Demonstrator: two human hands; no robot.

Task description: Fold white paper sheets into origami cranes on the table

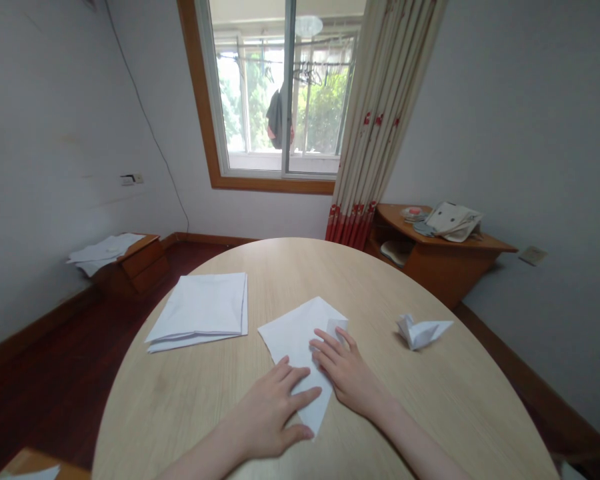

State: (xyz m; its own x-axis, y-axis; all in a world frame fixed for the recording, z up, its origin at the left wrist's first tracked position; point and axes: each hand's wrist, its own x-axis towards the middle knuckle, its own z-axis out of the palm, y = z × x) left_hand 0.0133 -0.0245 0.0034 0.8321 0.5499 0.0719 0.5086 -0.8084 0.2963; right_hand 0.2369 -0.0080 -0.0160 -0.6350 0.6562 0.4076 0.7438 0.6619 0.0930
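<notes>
A partly folded sheet of white paper (pixel 293 330) lies on the round wooden table in front of me, its near end narrowing to a point. My left hand (pixel 275 407) rests over the paper's lower left part, fingers spread. On the right side of the sheet lies my right hand (pixel 343 367), its fingers stretched out flat and apart near a folded flap. Parts of the paper's folds are hidden under both hands. To the right sits a folded paper bird (pixel 420 332), apart from my hands.
A stack of white paper (pixel 205 303) lies at the table's left. The round table (pixel 180 407) has its edge all around me. Behind it stand a corner cabinet (pixel 440 270) with a cloth bag (pixel 455 221), a curtain (pixel 380 120), and a small drawer unit (pixel 143 267) bearing papers.
</notes>
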